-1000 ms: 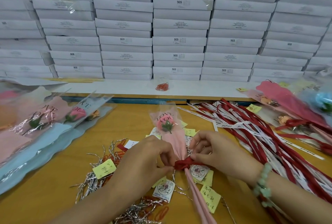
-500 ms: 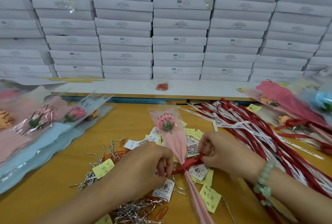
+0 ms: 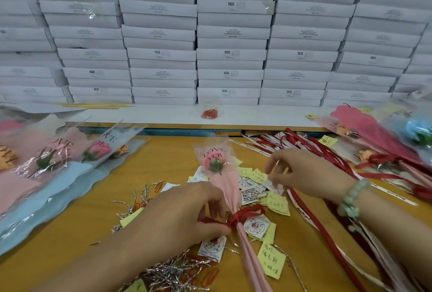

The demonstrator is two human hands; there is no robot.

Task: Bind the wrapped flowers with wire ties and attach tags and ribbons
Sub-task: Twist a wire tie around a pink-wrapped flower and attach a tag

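Mid-table, bloom end toward the far edge: wrapped flower (image 3: 230,188) in a slim cone of pale pink paper under clear film, holding a pink bud with green sepals. Gathered tight at the neck by a red ribbon (image 3: 243,217), looped and knotted, with the long pink tail of the wrap running on toward the near edge. Pinned just beside the knot on the right: a white tag (image 3: 256,225) printed with a round emblem.

Left hand (image 3: 184,219) low over the table (image 3: 70,233), thumb and fingertips pinching the ribbon's loose end left of the knot. Right hand (image 3: 304,174) raised clear of the flower, above the scattered tags, fingers spread and gently curved, gripping nothing; pale green bead bracelet (image 3: 350,198) at its wrist.

Printed on the film in dark letters: "LOVE YOU". Beside the cone, a QR-code card (image 3: 249,195) and yellow notes (image 3: 271,261) with handwritten characters, too small to read. Silver wire ties (image 3: 173,273) heaped at the near edge. Red and white ribbon strips (image 3: 315,151) toward the right edge, lettering blurred. Behind the far edge, stacked white boxes (image 3: 230,52), many stamped "SGS", finer print illegible. More wrapped flowers (image 3: 98,149) along the left edge, also marked "LOVE".
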